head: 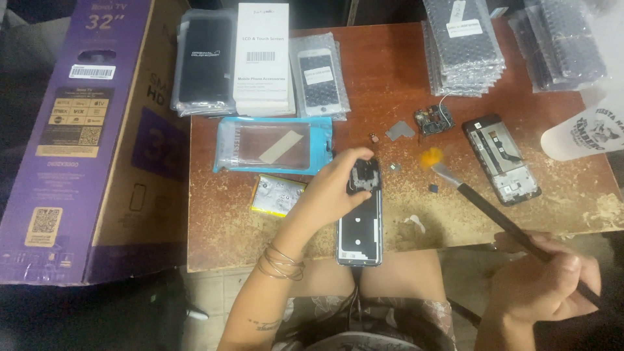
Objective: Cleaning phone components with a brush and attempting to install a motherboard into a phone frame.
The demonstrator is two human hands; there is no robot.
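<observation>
A: What lay nearest the camera?

B: The right hand (pixel 543 283), low at the frame's right edge, off the bench. Its grip was closed round the black handle of a long slim brush with an orange-yellow bristle tip (pixel 481 201). The brush slanted up and left over the bench, and its tip sat just short of a small dark circuit board with a thin wire (pixel 433 119).

A: And the other hand?

B: The left hand (pixel 338 185), thin metal bangles (pixel 281 263) on its wrist, reached in from below. Its fingers curled over the top end of an opened phone body with a pale inner frame (pixel 359 227), thumb and fingertips pinched on the dark camera section there. The phone lay upright on the worn reddish wooden bench (pixel 383 71), its lower end over the near edge above the person's lap.

A: What surrounded it?

B: Just left of that hand lay a flat yellow-edged battery (pixel 278 194), and above it a blue-bordered clear pouch (pixel 273 144). Right of the brush lay a black phone frame with its insides bare (pixel 500 159). A grey metal shield piece (pixel 400 130) lay beside the circuit board, with small loose bits nearby.

A: Further back?

B: A white box (pixel 262 58) between bubble-wrapped screens, more wrapped stacks (pixel 463 49) at the far right, a white plastic cup (pixel 585 133) at the right edge, and a large purple carton (pixel 84 136) standing left of the bench.
</observation>
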